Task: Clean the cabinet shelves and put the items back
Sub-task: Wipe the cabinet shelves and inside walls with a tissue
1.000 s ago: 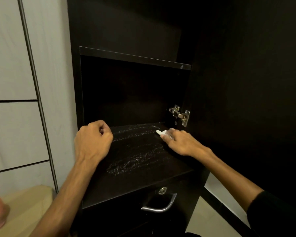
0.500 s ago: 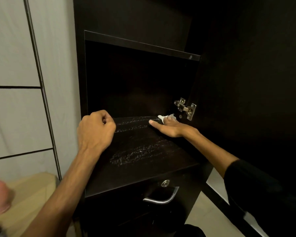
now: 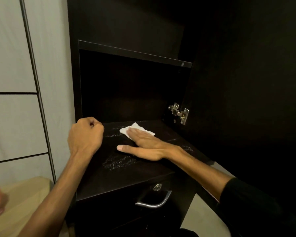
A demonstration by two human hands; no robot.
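While left hand (image 3: pixel 85 134) stays fisted, right hand (image 3: pixel 143 144), flat on tissue (image 3: pixel 135 130), has swept leftward from hinge (image 3: pixel 179 112); shelf (image 3: pixel 126 175) streaks remain.

From my headcam, my right hand (image 3: pixel 143 144) lies flat on the cabinet shelf (image 3: pixel 126 175), fingers pressing down on a paper towel (image 3: pixel 135 128) that pokes out beyond them toward the back. My left hand (image 3: pixel 85 135) sits just left of the right, fisted at the shelf's left edge, apart from the towel. Wet streaks (image 3: pixel 118 162) lie on the shelf just in front of my right thumb. A door hinge (image 3: pixel 179 112) is mounted behind and to the right of that hand. Below the shelf's front edge, nearer me than both hands, are a drawer lock (image 3: pixel 157 187) and, under it, a drawer handle (image 3: pixel 154 201).
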